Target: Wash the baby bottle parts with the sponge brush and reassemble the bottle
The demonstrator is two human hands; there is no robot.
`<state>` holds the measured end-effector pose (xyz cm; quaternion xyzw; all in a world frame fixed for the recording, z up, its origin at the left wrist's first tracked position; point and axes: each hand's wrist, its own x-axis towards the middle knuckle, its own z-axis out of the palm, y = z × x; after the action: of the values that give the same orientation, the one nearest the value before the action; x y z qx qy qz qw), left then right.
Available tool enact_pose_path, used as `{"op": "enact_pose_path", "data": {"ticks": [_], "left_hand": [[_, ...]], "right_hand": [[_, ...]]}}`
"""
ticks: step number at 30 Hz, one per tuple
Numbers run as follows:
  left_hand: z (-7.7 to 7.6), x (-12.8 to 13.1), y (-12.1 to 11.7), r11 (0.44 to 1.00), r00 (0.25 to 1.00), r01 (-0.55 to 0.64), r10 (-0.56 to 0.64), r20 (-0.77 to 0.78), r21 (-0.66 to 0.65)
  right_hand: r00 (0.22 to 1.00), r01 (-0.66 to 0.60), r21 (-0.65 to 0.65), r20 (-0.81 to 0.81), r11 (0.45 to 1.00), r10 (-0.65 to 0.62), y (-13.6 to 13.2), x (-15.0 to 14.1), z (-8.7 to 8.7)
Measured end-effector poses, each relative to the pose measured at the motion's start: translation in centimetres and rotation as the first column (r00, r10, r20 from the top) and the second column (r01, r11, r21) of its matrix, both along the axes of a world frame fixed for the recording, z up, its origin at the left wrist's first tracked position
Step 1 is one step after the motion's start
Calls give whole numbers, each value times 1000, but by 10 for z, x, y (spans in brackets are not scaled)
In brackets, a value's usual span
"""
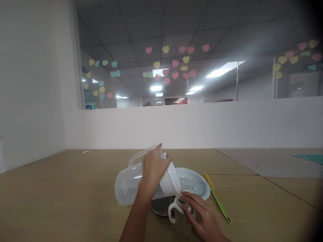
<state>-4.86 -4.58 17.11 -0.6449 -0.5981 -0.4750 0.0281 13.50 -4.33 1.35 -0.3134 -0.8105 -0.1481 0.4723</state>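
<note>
A translucent plastic pitcher [127, 185] with a white lid [170, 179] lies tilted nearly on its side, its spout end low and toward the right. My left hand [153, 168] is closed around its upper part near the lid and handle. Just below the spout stands a clear baby bottle [181, 220] with a white handled collar and an open top. The fingers of my right hand [200, 213] are closed on the bottle's neck. Whether water is flowing between the two is too small to tell.
Behind the bottle is a white oval basin [205, 190] with small items in it. A brush [222, 208] with a green handle lies to its right. A dark round object [161, 206] sits under the pitcher. A teal cloth [309, 158] lies far right, near the wall.
</note>
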Motion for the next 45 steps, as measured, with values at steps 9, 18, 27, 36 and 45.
{"op": "enact_pose_path", "data": {"ticks": [9, 18, 27, 36, 45], "left_hand": [[-33, -92, 68, 963, 605, -59, -175, 777, 263], [-51, -115, 88, 919, 211, -179, -313, 926, 351], [-58, -122, 92, 921, 53, -242, -301, 952, 304], [-72, -134, 100, 944, 135, -272, -156, 978, 188], [-69, -137, 81, 931, 501, -364, 212, 839, -18]], "right_hand": [[1000, -11, 13, -3, 1000, 11, -3, -2, 4], [1000, -23, -14, -21, 1000, 23, -3, -2, 4], [1000, 7, -27, -9, 1000, -7, -4, -1, 1], [998, 19, -89, -60, 996, -24, 0, 0, -6], [997, 24, -58, -65, 998, -28, -1, 2, -11]]}}
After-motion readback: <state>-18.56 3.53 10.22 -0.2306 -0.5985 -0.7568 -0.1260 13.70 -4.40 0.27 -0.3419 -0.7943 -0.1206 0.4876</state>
